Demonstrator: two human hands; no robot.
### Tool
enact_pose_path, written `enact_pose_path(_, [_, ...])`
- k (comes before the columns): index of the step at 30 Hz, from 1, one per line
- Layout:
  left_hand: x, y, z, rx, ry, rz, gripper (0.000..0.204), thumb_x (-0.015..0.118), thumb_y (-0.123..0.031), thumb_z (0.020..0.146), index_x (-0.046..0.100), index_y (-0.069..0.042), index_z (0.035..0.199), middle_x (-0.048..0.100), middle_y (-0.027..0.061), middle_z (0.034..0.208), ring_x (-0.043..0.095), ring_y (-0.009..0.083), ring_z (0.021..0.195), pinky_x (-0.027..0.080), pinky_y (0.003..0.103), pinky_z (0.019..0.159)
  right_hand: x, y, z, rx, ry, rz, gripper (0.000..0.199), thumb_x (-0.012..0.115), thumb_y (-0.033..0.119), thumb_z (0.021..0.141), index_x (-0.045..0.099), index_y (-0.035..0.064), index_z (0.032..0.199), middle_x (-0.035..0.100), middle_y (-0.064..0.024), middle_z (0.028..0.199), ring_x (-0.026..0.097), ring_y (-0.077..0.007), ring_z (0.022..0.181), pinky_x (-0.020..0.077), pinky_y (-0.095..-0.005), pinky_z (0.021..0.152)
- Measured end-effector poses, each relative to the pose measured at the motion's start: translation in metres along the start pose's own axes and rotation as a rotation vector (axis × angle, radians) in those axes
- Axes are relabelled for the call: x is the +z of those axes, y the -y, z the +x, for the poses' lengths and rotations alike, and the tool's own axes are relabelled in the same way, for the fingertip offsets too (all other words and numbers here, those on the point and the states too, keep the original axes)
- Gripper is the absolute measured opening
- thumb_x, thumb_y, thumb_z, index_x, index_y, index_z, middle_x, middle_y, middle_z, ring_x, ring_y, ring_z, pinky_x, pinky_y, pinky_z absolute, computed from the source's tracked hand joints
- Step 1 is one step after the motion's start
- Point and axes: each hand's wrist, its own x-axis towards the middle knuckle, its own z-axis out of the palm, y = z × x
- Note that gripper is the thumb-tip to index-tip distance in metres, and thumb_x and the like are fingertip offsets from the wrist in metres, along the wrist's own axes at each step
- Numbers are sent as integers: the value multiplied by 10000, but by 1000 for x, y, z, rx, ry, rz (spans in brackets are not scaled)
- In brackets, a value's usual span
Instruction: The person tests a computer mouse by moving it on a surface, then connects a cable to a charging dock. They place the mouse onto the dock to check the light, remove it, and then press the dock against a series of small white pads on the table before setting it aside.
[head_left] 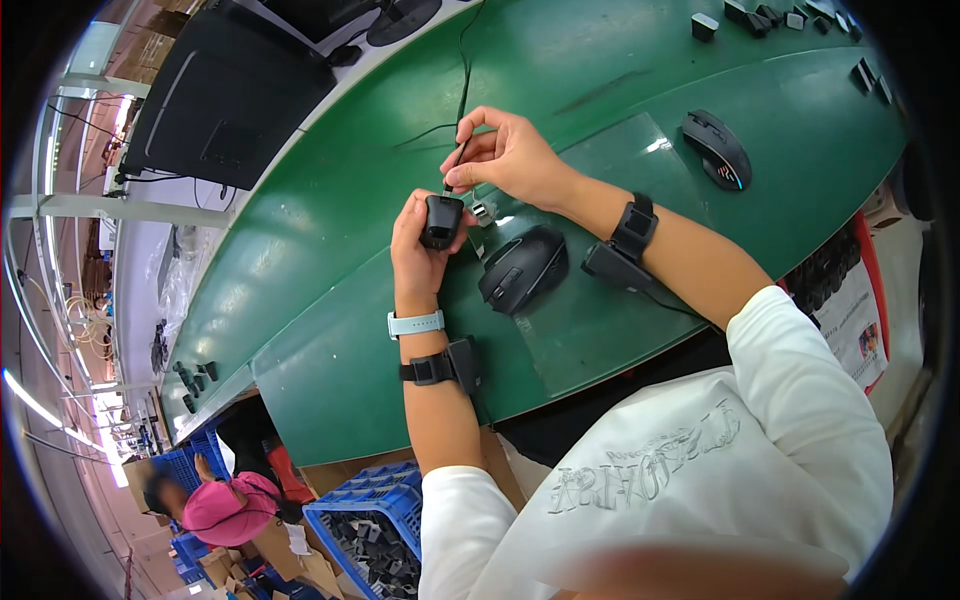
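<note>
My left hand [410, 248] is closed around a small black device with a rounded body [441, 222], held above the green table. My right hand [512, 160] pinches a thin black cable [460, 152] whose plug end meets the top of that device. I cannot tell whether the plug is fully in. Close beside the device, a small pale metal connector [482, 211] shows near the fingers. A black computer mouse [524, 270] lies just right of my left hand, below the right. Farther right rests a second black mouse [717, 150] with small orange lights and a blue-lit edge.
A clear sheet [590, 320] covers part of the green tabletop [330, 330]. Several small black blocks [704, 27] sit at the far right, others [190, 385] at the left end. A monitor [235, 100] stands beyond. Below are a blue crate [410, 500] and a person in pink [228, 512].
</note>
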Motion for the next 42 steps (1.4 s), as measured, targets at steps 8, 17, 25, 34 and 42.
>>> enact_pose_path(8, [0, 0, 2, 4, -26, 36, 342, 416, -340, 1090, 550, -28, 1047, 680, 192, 926, 601, 192, 676, 427, 265, 546, 2, -8, -1, -88, 11, -166, 242, 758, -56, 871, 555, 19, 979, 735, -128, 963, 728, -176, 901, 632, -318, 822])
enact_pose_path(17, [9, 5, 3, 41, -177, 61, 303, 399, -294, 1077, 539, -47, 971, 677, 157, 898, 659, 193, 672, 407, 246, 456, 2, -14, -1, -28, 37, -173, 205, 760, -20, 893, 572, 24, 963, 730, -100, 942, 706, -137, 842, 607, -291, 765])
enact_pose_path(25, [8, 4, 5, -28, -150, -109, 258, 334, -246, 1036, 501, -60, 1097, 688, 206, 949, 621, 238, 658, 410, 287, 490, 4, -16, -1, -28, -24, -211, 191, 738, 53, 940, 577, 16, 1036, 721, -71, 934, 696, -117, 831, 592, -272, 745])
enact_pose_path(34, [-6, 5, 8, 99, -164, -319, 284, 334, -254, 1075, 472, -54, 1222, 640, 281, 1168, 611, 291, 796, 460, 347, 615, 0, 14, -9, -41, 90, -613, 250, 767, 247, 913, 645, 40, 980, 448, 50, 661, 311, -40, 604, 247, -259, 567])
enact_pose_path(42, [-5, 4, 7, 233, -131, -485, 363, 365, -219, 1119, 432, 43, 1362, 574, 285, 1288, 620, 490, 1158, 512, 589, 1081, 9, 57, -61, -10, 954, -1366, 702, 813, 192, 737, 545, 72, 1374, 589, -136, 1262, 579, -311, 1169, 467, -433, 1029])
